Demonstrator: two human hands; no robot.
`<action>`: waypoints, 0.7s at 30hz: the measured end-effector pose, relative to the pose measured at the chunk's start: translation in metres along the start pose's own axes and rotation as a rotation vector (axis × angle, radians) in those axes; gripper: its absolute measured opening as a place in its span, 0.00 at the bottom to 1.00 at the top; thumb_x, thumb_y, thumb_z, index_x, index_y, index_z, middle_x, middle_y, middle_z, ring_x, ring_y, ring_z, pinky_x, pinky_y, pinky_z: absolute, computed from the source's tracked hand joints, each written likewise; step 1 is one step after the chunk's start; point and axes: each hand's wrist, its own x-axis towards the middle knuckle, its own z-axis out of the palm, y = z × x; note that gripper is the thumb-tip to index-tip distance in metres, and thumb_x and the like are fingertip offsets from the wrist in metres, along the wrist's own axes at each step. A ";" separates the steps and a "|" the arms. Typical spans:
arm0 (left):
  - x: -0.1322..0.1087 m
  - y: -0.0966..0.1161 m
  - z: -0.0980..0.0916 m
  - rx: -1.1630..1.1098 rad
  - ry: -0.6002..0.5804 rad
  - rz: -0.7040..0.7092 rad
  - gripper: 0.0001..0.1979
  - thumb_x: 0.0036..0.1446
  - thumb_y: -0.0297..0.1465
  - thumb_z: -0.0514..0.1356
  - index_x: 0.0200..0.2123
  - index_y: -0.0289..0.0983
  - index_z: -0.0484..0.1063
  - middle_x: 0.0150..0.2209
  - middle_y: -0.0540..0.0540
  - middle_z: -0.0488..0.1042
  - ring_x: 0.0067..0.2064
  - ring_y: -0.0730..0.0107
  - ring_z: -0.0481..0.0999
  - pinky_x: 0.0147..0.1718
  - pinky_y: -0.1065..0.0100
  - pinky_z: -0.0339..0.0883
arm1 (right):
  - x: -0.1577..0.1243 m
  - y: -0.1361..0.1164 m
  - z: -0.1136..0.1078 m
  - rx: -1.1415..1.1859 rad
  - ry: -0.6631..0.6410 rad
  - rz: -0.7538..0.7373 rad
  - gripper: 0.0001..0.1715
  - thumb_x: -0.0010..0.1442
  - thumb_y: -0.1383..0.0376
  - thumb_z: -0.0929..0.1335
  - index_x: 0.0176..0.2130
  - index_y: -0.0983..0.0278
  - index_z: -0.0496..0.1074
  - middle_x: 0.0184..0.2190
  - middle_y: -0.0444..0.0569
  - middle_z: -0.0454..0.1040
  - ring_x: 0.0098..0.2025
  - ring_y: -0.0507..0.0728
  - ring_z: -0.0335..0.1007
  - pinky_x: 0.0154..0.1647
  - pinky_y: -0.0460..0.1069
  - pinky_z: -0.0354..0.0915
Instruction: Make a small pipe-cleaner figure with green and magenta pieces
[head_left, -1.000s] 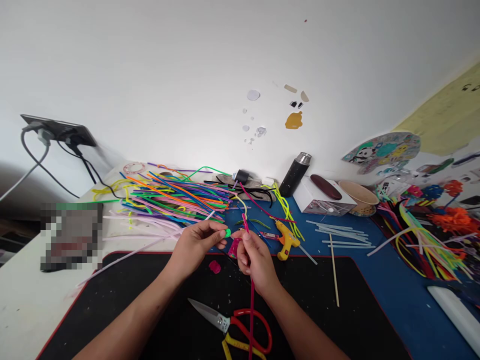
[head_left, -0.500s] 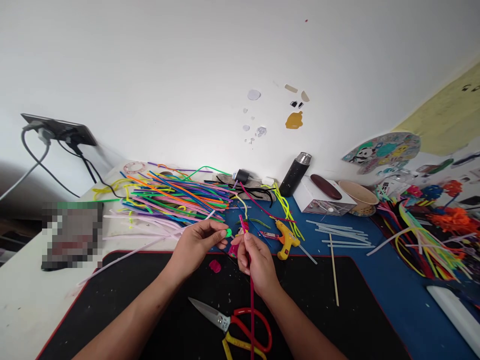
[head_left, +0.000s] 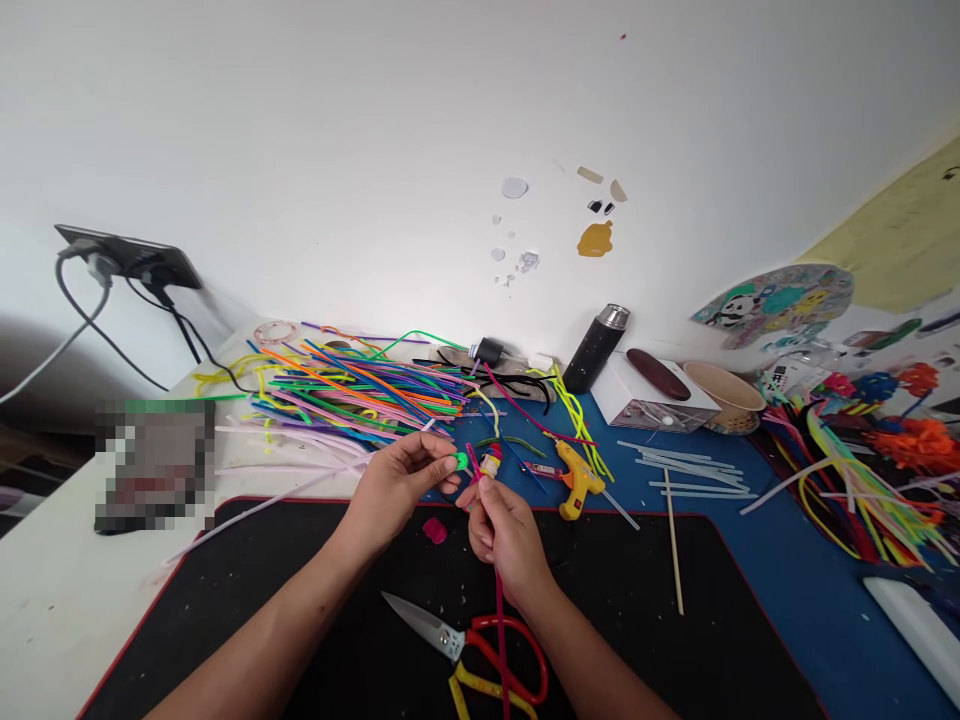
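Observation:
Thumb and fingers of my left hand [head_left: 401,485] pinch a small bright green round piece [head_left: 461,461]. Close to its right, my right hand [head_left: 510,535] is closed on a magenta pipe cleaner [head_left: 500,625]. The tip of that pipe cleaner sticks out above the fingers and slants toward the green piece; whether the two touch I cannot tell. Its long end hangs down over the scissors [head_left: 442,637], which lie on the black mat [head_left: 300,660] with red and yellow handles. A small magenta piece [head_left: 434,531] lies on the mat between my hands.
A heap of coloured pipe cleaners [head_left: 360,390] lies at back left. A yellow glue gun [head_left: 577,480], glue sticks [head_left: 694,465] and a wooden stick [head_left: 674,550] are on the right. Behind stand a black flask [head_left: 596,350] and a white box [head_left: 660,405]. More pipe cleaners [head_left: 862,490] spread at far right.
My right hand has shifted slightly left, and the magenta tip now leans left toward the green piece. My left hand keeps its pinch. The whole view has shifted a little.

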 end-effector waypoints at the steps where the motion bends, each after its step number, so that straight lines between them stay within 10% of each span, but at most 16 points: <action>1: 0.000 0.000 0.000 -0.001 -0.003 -0.001 0.23 0.44 0.45 0.80 0.36 0.36 0.79 0.30 0.49 0.80 0.31 0.66 0.81 0.35 0.64 0.79 | 0.000 0.000 0.000 -0.004 0.001 0.000 0.36 0.61 0.35 0.72 0.34 0.66 0.76 0.14 0.32 0.54 0.14 0.44 0.42 0.15 0.43 0.41; 21: 0.002 -0.003 -0.001 -0.036 0.015 -0.032 0.20 0.42 0.40 0.81 0.35 0.37 0.83 0.31 0.49 0.80 0.30 0.70 0.77 0.32 0.68 0.74 | -0.001 0.001 0.003 0.006 -0.013 0.003 0.36 0.59 0.35 0.73 0.33 0.65 0.76 0.14 0.32 0.53 0.13 0.44 0.41 0.15 0.42 0.41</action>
